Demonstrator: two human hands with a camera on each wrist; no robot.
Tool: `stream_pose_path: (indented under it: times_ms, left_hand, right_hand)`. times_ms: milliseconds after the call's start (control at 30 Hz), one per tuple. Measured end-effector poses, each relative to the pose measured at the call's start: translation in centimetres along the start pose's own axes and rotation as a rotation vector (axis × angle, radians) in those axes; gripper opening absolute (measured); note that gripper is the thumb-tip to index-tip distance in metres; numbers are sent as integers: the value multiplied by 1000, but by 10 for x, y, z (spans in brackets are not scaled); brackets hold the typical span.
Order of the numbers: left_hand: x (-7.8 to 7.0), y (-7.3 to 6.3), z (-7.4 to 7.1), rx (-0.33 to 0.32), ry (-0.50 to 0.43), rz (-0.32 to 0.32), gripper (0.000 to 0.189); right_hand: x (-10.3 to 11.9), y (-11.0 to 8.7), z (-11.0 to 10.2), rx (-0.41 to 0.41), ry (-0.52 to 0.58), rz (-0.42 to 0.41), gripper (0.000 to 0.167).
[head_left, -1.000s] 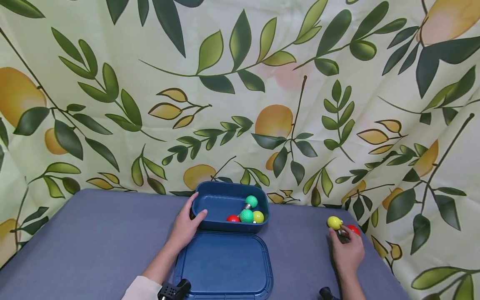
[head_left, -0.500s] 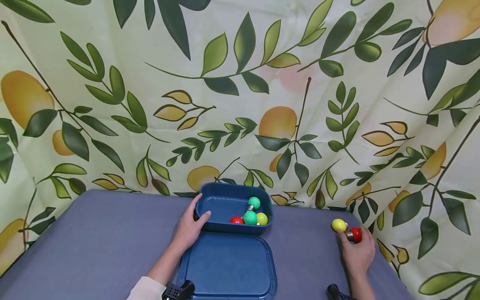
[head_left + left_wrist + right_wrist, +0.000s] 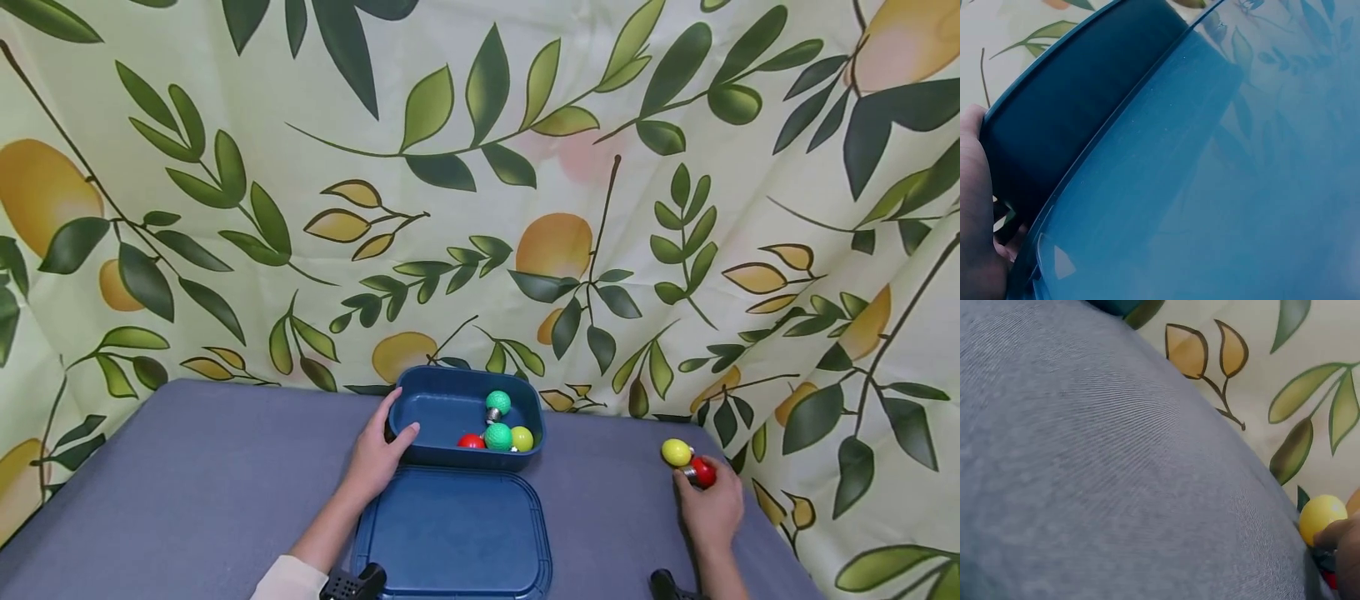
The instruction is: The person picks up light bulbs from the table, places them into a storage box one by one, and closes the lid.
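Observation:
At the right of the head view, my right hand (image 3: pixel 712 508) pinches a red light bulb (image 3: pixel 703 472) between thumb and fingers, its metal base toward the thumb. A yellow light bulb (image 3: pixel 677 452) lies just behind it on the table; in the right wrist view this yellow bulb (image 3: pixel 1322 517) shows beside my fingertips, the red one mostly hidden. My left hand (image 3: pixel 377 450) grips the left end of a dark blue box (image 3: pixel 468 457), thumb over the rim. Inside the box's right half are two green bulbs (image 3: pixel 498 437), a red bulb (image 3: pixel 472 441) and a yellow bulb (image 3: pixel 522 438).
A blue lid (image 3: pixel 453 533) lies flat on the table right in front of the box. The grey table (image 3: pixel 225 492) ends at the back against a hanging cloth (image 3: pixel 450 208) printed with leaves and fruit. The cloth also closes off the right side, near my right hand.
My right hand has shifted from between the two loose bulbs onto the red bulb and now pinches it. The rear green bulb in the box has rolled slightly left. My left hand stays put.

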State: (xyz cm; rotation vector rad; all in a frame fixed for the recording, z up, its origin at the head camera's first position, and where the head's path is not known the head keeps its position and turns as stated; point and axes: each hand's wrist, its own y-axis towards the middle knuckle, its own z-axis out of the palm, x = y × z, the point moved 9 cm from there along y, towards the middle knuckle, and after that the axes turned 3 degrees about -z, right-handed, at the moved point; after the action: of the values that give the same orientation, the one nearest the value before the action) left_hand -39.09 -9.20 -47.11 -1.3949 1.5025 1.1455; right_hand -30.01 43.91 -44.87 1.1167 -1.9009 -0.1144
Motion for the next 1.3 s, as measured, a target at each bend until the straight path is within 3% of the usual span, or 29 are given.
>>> stream_pose_path:
  times_ms: [233, 667, 1000, 1133, 1300]
  left_hand:
    - [1, -2, 0, 4, 16, -6, 68]
    - [1, -2, -2, 7, 16, -6, 69]
    - [0, -3, 0, 7, 21, -13, 68]
    - [0, -2, 2, 5, 12, -14, 68]
    - [0, -2, 0, -2, 1, 1, 69]
  right_hand:
    - [15, -10, 16, 91, -9, -71, 58]
    - [45, -24, 34, 233, -32, -191, 55]
    - [66, -33, 32, 210, -51, -324, 51]
    - [68, -35, 30, 195, -42, -320, 51]
    - [66, -33, 31, 206, -37, -250, 50]
